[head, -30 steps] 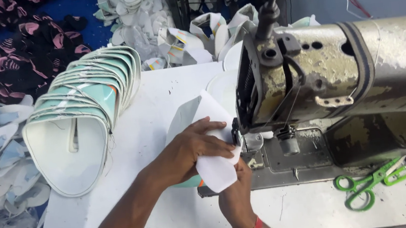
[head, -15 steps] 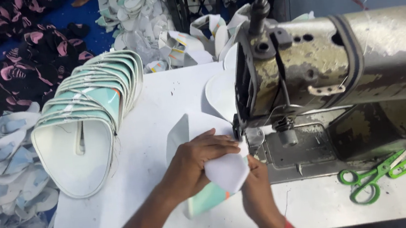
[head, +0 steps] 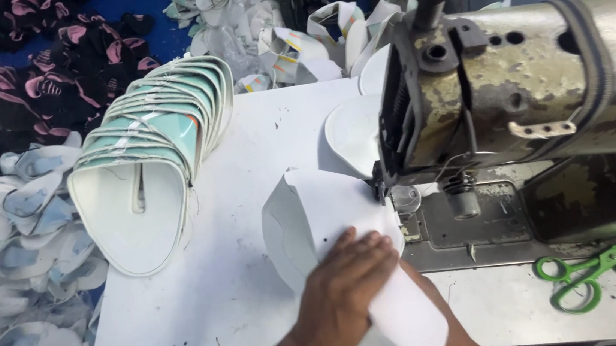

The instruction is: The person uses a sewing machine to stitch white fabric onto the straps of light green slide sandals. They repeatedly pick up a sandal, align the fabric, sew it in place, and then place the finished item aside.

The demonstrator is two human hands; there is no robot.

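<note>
We are at the feeding step. The white curved piece (head: 327, 220) lies on the white table (head: 245, 299), its far right edge tucked under the head of the sewing machine (head: 526, 92) at the needle area (head: 383, 187).

Left hand (head: 345, 286): laid flat on the near part of the piece, fingers together and pressing down, not pinching. It holds the material against the table and steers it toward the needle.

Right hand: hidden under the piece and the left hand; only a part of the forearm (head: 451, 332) shows at the near edge. We cannot tell how its fingers stand.

A second white piece (head: 353, 135) lies just beyond the needle on the far side, touching the machine head.

Surroundings: a nested stack of white and mint-green pieces (head: 145, 158) rests on the left part of the table, well apart from the hands. Green-handled scissors (head: 595, 266) lie on the near right, beside the machine bed. Loose cut pieces in pale blue (head: 13, 239) cover the floor to the left.

In our judgement the next move calls for even downward pressure and a slow turn of the piece, so that its curved edge follows the needle line. We keep the fingertips clear of the needle.
</note>
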